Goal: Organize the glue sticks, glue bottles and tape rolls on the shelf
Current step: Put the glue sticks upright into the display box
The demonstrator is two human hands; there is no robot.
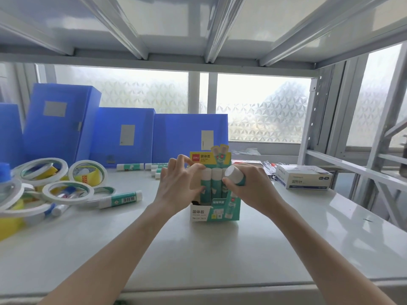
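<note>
A teal and white glue stick display box (214, 211) stands on the white shelf (198, 256) in front of me, with upright glue sticks (216, 181) in it. My left hand (178, 186) grips the box's left side, fingers over the stick tops. My right hand (248, 188) is shut on a teal glue stick (235, 174), white cap toward me, at the box's right edge. Loose glue sticks (120, 199) lie left and behind (130, 166). Tape rolls (66, 190) are piled at the left. A glue bottle's blue cap (4, 170) shows at the far left.
Blue file boxes (123, 137) stand along the back in front of a frosted window. A white paper clip box (302, 179) lies at the right, with small packets behind it. The shelf above hangs low overhead. Metal uprights (308, 133) rise at the right.
</note>
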